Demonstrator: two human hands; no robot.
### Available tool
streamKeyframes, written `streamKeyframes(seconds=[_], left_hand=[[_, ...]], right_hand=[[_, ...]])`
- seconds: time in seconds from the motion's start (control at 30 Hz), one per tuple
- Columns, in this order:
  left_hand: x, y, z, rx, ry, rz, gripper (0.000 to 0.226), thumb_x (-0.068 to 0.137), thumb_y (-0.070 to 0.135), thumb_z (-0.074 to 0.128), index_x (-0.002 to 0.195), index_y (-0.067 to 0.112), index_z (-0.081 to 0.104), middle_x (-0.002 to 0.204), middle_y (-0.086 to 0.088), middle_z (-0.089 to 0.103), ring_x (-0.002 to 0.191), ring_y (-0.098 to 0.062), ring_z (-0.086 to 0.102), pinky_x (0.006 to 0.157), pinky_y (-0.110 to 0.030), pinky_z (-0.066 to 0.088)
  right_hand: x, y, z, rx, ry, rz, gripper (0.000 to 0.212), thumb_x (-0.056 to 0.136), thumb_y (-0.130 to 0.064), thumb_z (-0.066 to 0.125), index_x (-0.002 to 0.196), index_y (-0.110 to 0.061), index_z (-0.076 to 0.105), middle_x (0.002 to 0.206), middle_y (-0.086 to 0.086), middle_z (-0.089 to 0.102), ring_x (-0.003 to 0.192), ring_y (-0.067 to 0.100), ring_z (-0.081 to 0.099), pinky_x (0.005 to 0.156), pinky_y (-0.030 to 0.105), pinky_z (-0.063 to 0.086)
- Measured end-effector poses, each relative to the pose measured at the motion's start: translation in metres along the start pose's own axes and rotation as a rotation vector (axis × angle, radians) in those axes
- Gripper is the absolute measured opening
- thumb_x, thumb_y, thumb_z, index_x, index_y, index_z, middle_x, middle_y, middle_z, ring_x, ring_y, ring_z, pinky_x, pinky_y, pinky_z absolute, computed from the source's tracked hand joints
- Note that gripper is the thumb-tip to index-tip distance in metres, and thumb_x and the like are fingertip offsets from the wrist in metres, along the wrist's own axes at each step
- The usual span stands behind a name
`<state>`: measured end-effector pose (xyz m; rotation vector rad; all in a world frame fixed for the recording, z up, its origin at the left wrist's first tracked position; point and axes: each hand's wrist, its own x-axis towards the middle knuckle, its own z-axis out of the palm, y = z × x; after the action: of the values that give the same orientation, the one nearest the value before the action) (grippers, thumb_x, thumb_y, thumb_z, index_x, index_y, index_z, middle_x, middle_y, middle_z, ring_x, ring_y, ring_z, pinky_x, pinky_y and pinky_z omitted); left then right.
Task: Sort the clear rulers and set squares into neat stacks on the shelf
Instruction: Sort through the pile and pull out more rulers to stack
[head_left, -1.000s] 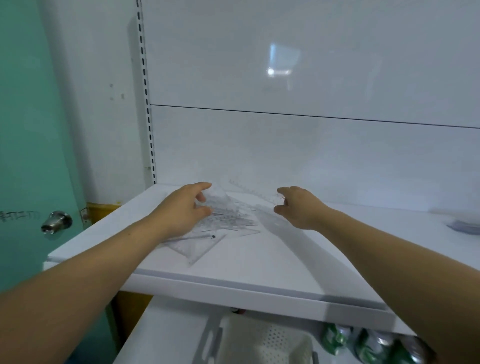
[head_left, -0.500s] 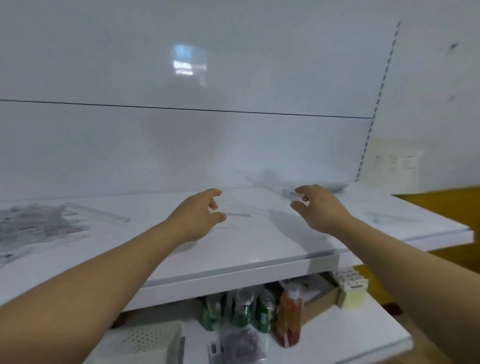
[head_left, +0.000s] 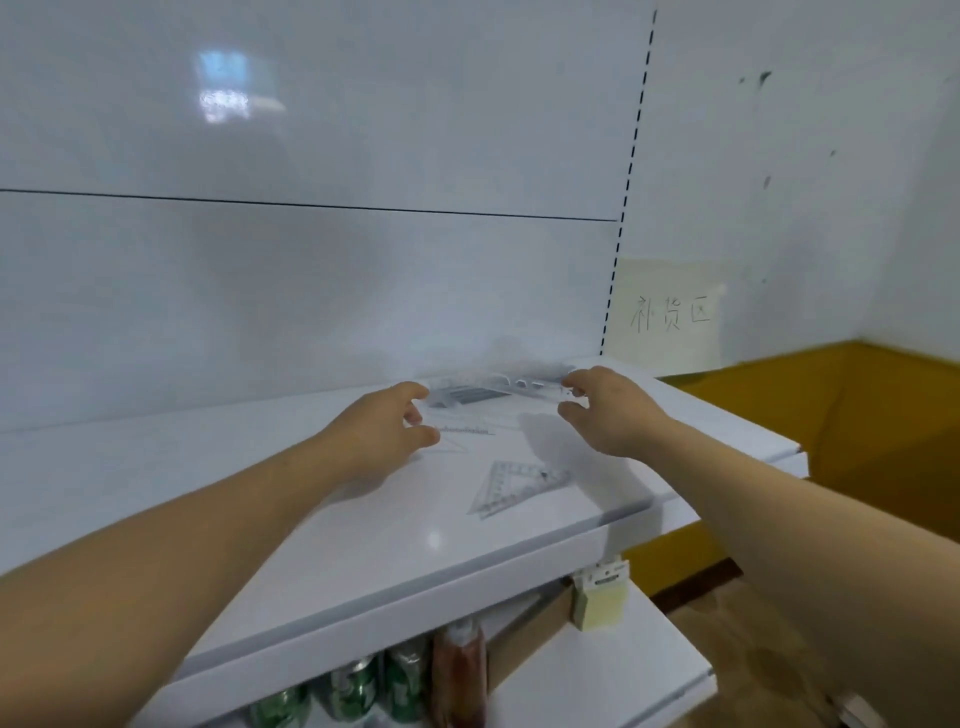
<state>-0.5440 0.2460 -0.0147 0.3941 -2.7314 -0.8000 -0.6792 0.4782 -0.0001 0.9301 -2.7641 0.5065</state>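
Single head-worn wide-angle view, facing forward and down, close over shelf (head_left: 332, 540) top, back panel (head_left: 363, 286) ahead.

One sign is legible to us: a paper sheet (head_left: 670, 312) on the far right wall (head_left: 779, 208), handwritten 补货区. Scale marks on the ruler (head_left: 467, 430) and the box label (head_left: 605, 574) on the lower right are too small to read.
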Motion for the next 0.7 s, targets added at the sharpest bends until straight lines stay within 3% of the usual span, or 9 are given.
streamKeyframes(seconds=[0.17, 0.23, 0.33, 0.43, 0.57, 0.7], left_hand=[[0.038, -0.008, 0.007, -0.034, -0.022, -0.033, 0.048, 0.084, 0.036, 0.067, 0.128, 0.03, 0.048, 0.099, 0.015, 0.054, 0.081, -0.001, 0.055, 0.066, -0.015, 0.04], [0.046, -0.009, 0.009, -0.026, -0.038, -0.048, 0.048, 0.084, 0.036, 0.067, 0.128, 0.03, 0.048, 0.101, 0.016, 0.054, 0.083, -0.003, 0.055, 0.07, -0.018, 0.041], [0.051, -0.007, 0.014, -0.002, -0.051, -0.066, 0.051, 0.085, 0.037, 0.066, 0.131, 0.029, 0.047, 0.106, 0.013, 0.056, 0.088, -0.007, 0.056, 0.079, -0.021, 0.041], [0.051, -0.001, 0.018, 0.031, -0.052, -0.093, 0.052, 0.086, 0.036, 0.065, 0.133, 0.028, 0.045, 0.111, 0.01, 0.056, 0.089, -0.007, 0.055, 0.081, -0.019, 0.039], [0.045, 0.009, 0.02, 0.026, -0.02, -0.185, 0.054, 0.085, 0.036, 0.066, 0.134, 0.027, 0.044, 0.114, 0.01, 0.056, 0.099, -0.008, 0.055, 0.083, -0.018, 0.037], [0.032, 0.023, 0.026, 0.009, 0.048, -0.29, 0.055, 0.085, 0.033, 0.067, 0.134, 0.026, 0.045, 0.115, 0.008, 0.055, 0.102, -0.007, 0.052, 0.086, -0.017, 0.034]], right_hand=[[0.059, 0.01, 0.008, 0.007, -0.053, -0.06, 0.043, 0.096, -0.032, 0.047, 0.137, -0.02, 0.045, 0.137, 0.005, 0.048, 0.122, 0.026, 0.048, 0.102, 0.035, 0.037], [0.08, 0.015, 0.014, -0.006, -0.083, -0.104, 0.04, 0.094, -0.032, 0.048, 0.133, -0.022, 0.049, 0.134, 0.004, 0.049, 0.12, 0.027, 0.048, 0.101, 0.035, 0.038], [0.102, 0.019, 0.02, 0.028, -0.136, -0.157, 0.018, 0.091, -0.03, 0.051, 0.107, -0.029, 0.06, 0.112, 0.004, 0.054, 0.104, 0.027, 0.053, 0.084, 0.031, 0.04], [0.122, 0.019, 0.024, 0.037, -0.168, -0.217, 0.032, 0.09, -0.026, 0.052, 0.116, -0.009, 0.059, 0.121, 0.009, 0.057, 0.111, 0.031, 0.054, 0.092, 0.035, 0.043], [0.146, 0.018, 0.024, -0.001, -0.24, -0.309, 0.043, 0.095, -0.028, 0.047, 0.137, -0.017, 0.047, 0.144, 0.004, 0.043, 0.132, 0.023, 0.04, 0.106, 0.029, 0.03], [0.158, 0.023, 0.027, -0.069, -0.324, -0.408, 0.041, 0.096, -0.031, 0.044, 0.135, -0.019, 0.048, 0.142, 0.003, 0.046, 0.129, 0.022, 0.042, 0.103, 0.028, 0.031]])
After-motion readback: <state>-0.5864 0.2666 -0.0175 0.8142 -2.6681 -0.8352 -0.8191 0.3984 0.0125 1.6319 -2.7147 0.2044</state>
